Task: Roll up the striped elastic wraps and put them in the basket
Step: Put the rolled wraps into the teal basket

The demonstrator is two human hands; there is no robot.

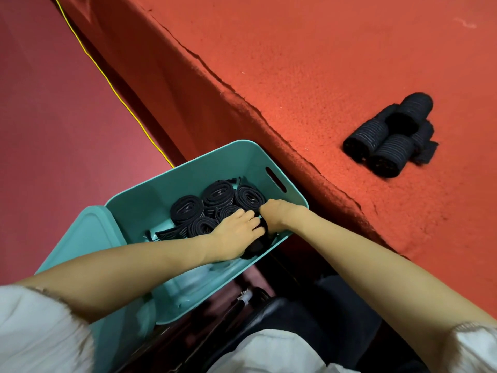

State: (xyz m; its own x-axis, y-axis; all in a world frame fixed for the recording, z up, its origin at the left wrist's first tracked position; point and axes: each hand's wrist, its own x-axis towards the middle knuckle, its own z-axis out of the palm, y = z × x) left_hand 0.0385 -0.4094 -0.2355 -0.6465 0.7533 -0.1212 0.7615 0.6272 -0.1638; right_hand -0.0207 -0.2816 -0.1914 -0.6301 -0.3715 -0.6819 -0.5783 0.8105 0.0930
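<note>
A teal plastic basket (pixel 188 173) stands beside the red table, holding several rolled black striped wraps (pixel 217 195). Both my hands are inside it at its near right corner. My left hand (pixel 236 232) and my right hand (pixel 277 216) together grip one dark rolled wrap (pixel 262 238) low against the basket wall. My fingers hide most of that roll. On the table lies a small pile of several more rolled striped wraps (pixel 387 138).
The red felt table (pixel 322 63) fills the upper right, its edge running diagonally past the basket. A yellow cable (pixel 113 90) crosses the red floor on the left. A teal lid (pixel 83 238) sits by the basket's near left side.
</note>
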